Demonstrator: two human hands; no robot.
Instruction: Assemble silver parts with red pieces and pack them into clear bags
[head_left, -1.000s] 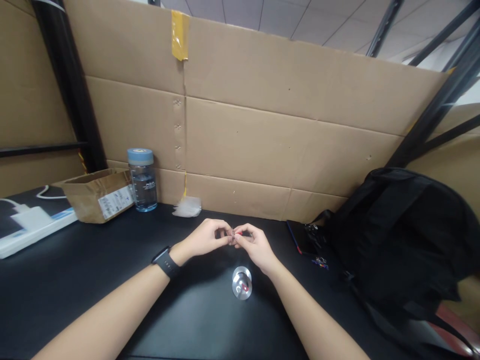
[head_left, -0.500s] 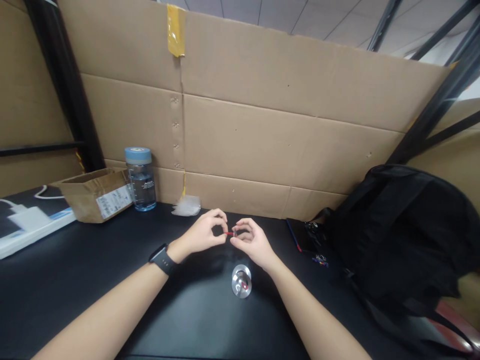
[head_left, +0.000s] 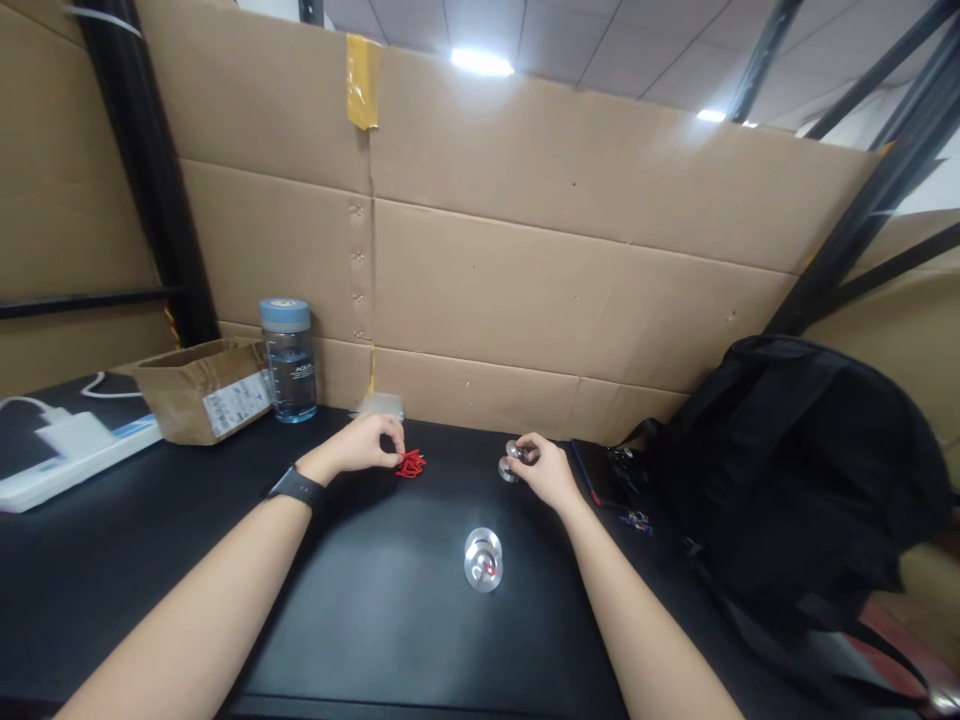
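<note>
My left hand [head_left: 365, 444] rests on the black table [head_left: 390, 610], fingertips pinched at a small pile of red pieces [head_left: 410, 464]. My right hand [head_left: 544, 468] is farther right, its fingers closed around a small silver metal part [head_left: 511, 461] that touches the table. A round silver metal cup [head_left: 484, 560] with a red piece inside stands nearer to me, between my forearms. A black watch [head_left: 297, 487] is on my left wrist.
A cardboard wall [head_left: 570, 290] backs the table. A water bottle with a blue lid [head_left: 289, 360], an open cardboard box [head_left: 204, 388] and a white charger and cable [head_left: 64, 435] stand at left. A black backpack [head_left: 802, 470], a dark phone [head_left: 600, 480] and keys [head_left: 636, 520] lie at right.
My hands were joined at the centre around a tiny red and silver piece; they have parted. The left went to the red pile, the right moved right with the silver part.
</note>
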